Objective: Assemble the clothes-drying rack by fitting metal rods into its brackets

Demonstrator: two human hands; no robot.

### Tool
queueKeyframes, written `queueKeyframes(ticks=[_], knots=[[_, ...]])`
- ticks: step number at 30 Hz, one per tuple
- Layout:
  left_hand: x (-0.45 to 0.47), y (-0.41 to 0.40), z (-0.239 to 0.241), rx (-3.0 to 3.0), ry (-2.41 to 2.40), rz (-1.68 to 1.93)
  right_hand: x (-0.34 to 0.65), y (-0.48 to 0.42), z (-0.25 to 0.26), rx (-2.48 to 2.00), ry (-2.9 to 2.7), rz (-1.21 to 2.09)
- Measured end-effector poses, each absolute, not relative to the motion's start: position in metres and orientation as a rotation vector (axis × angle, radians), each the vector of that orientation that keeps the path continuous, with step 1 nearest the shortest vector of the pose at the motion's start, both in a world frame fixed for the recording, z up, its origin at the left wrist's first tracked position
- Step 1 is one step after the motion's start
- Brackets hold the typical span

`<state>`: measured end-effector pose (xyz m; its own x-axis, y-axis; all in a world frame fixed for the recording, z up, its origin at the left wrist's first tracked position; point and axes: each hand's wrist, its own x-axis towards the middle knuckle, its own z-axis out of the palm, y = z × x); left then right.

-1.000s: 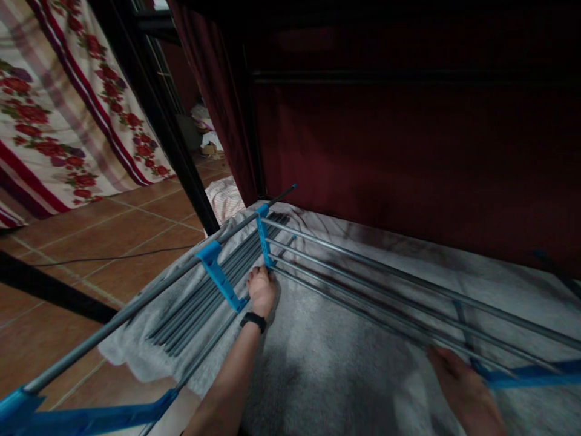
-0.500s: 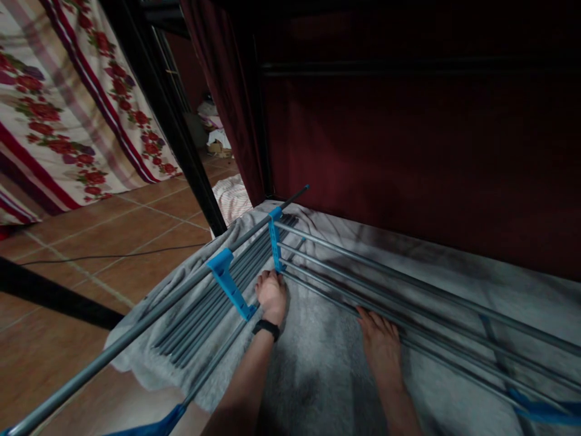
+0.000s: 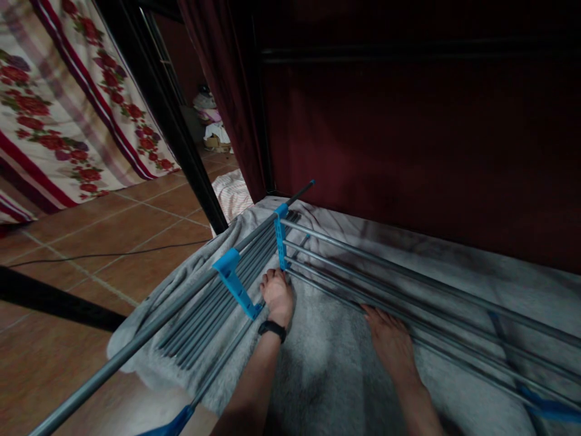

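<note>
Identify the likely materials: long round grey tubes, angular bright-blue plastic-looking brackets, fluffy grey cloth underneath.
Long round grey tubes: probably metal, smooth satin finish; pale highlights run lengthwise. Bare or coated: can't tell.
Angular bright-blue brackets: likely moulded plastic, semi-matte; even colour, shaped recesses.
Fluffy grey cloth: pile fabric, matte, perhaps synthetic fleece; ruffled nap, soft folds. Fibre unclear.

- To your left, a floral cloth (image 3: 54,109) hangs by the brown tiled floor (image 3: 82,221).
- A thin dark cable (image 3: 109,253) crosses those tiles.
- Ahead of you, a maroon curtain (image 3: 222,79) hangs near a black post (image 3: 171,121).
- A grey blanket (image 3: 327,363) spreads before you.
</note>
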<state>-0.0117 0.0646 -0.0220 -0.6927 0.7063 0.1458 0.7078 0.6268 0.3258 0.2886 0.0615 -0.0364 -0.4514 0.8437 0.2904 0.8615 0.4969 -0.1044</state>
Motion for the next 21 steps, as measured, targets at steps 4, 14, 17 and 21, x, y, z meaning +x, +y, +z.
queueKeyframes(ticks=[4,14,17,21], knots=[[-0.011,0.065,-0.019,-1.215,-2.843,-0.583,0.287,0.061,-0.036,-1.443,-2.416,-0.073],[-0.01,0.064,-0.007,-1.232,-2.864,-0.613,0.278,0.059,-0.033,-1.509,-2.245,0.118],[-0.012,0.066,-0.005,-1.198,-2.877,-0.619,0.275,0.061,-0.034,-1.493,-2.215,0.151],[-0.011,0.068,-0.001,-1.184,-2.877,-0.622,0.273,0.062,-0.029,-1.541,-2.196,0.155]])
